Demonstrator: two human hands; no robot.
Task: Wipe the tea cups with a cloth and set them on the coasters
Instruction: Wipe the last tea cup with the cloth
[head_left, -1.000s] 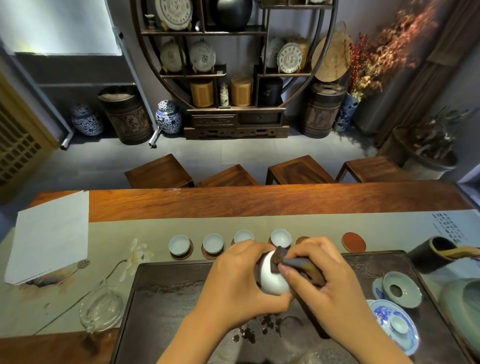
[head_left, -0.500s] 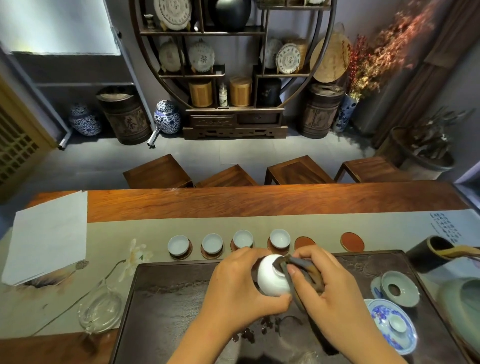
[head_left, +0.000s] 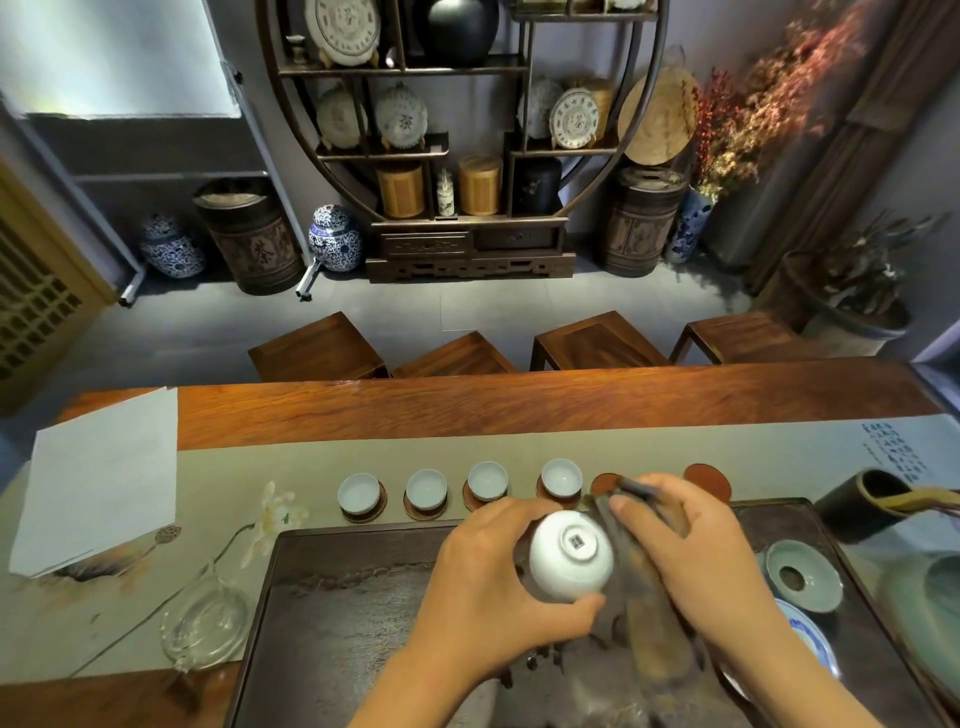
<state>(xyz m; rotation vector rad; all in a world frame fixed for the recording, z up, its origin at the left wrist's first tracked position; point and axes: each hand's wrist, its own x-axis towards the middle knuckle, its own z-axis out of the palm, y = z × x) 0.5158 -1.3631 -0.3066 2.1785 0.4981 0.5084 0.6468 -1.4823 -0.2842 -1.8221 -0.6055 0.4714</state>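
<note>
Left hand (head_left: 483, 587): grips cup (head_left: 570, 557) tilted, base exposed for wiping.
Right hand (head_left: 685, 561): grips cloth (head_left: 649, 623) against cup's side.
Coaster (head_left: 604, 483): vacant behind cup.

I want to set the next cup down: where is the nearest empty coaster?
In the head view, the round reddish-brown empty coaster lies on the runner just right of the fourth white cup, partly hidden behind the right hand.

The barrel (head_left: 258, 247) bears a large character, perhaps 茶; the cup (head_left: 570, 556) base's square mark is unreadable.
</note>
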